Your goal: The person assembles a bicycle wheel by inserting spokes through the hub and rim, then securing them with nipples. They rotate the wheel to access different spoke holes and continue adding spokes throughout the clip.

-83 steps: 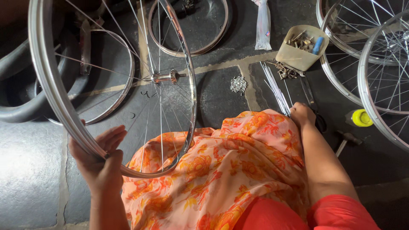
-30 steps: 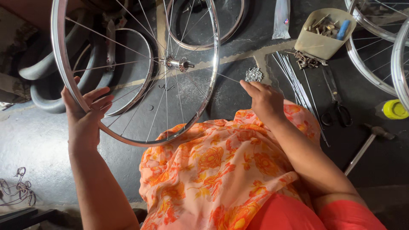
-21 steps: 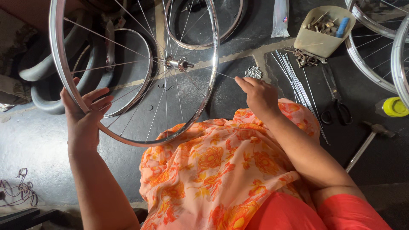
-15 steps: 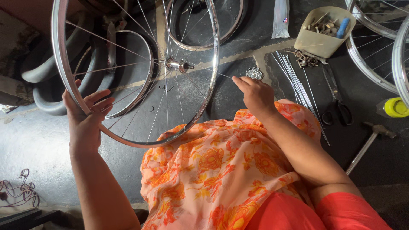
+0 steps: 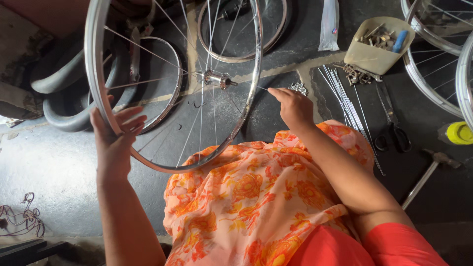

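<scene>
my left hand (image 5: 114, 143) grips the shiny spoked steel wheel rim (image 5: 101, 93) above the dark stone floor (image 5: 59, 167); my right hand (image 5: 294, 106) beside it pinches a thin spoke (image 5: 262, 88).

Counted around the beige tub (image 5: 378, 54) of small metal parts: one spoked wheel (image 5: 148, 88) stood upright well to its left, held by one left hand (image 5: 116, 143), with one right hand (image 5: 294, 104) nearer the tub. Two bare rims (image 5: 241, 39) lay beyond that wheel, and at least two more wheels (image 5: 433, 59) lay to the tub's right. Just below the tub lay one bundle of loose spokes (image 5: 345, 98), one pair of scissors (image 5: 391, 128) and one hammer (image 5: 428, 172); one yellow-capped bottle (image 5: 458, 133) sat lower right, one clear bag (image 5: 329, 24) to its left
</scene>
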A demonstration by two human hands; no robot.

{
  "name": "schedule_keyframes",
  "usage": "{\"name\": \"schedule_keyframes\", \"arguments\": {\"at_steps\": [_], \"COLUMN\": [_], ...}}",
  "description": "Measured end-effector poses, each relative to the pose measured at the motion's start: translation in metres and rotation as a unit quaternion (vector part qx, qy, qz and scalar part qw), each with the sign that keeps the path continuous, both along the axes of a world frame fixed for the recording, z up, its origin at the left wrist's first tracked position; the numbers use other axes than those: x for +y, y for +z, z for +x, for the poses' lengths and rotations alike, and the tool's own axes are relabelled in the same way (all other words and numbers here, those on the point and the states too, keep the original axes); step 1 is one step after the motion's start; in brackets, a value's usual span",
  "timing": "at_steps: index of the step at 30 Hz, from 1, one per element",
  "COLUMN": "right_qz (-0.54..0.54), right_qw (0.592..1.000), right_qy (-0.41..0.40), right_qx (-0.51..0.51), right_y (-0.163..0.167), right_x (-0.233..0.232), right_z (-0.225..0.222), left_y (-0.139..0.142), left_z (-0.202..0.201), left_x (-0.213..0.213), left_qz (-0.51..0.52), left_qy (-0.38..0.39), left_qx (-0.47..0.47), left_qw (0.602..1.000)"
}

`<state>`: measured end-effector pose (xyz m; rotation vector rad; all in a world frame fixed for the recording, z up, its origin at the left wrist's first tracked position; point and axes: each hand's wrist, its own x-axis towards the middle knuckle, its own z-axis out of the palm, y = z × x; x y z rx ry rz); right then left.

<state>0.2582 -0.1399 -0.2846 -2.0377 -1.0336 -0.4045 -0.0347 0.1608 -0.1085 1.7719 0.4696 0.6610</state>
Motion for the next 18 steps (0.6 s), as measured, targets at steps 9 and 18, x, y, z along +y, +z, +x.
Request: {"name": "schedule_keyframes", "arguments": {"at_steps": [9,18], "right_qz": [0.047,0.056], "right_qw": [0.999,0.997], "right_qy": [0.002,0.055], "right_qx": [-0.002,-0.009], "right_y": [-0.004,0.007], "right_x": [0.051,0.105], "right_z": [0.008,0.003], "left_y": [-0.007,-0.015], "left_z": [-0.003,-0.01], "left_x": [-0.036,-0.05], "left_qz": [-0.017,-0.018], "left_qy": [0.007,-0.002], "left_qx": [-0.014,-0.019], "left_qw": [1.0,1.0]}}
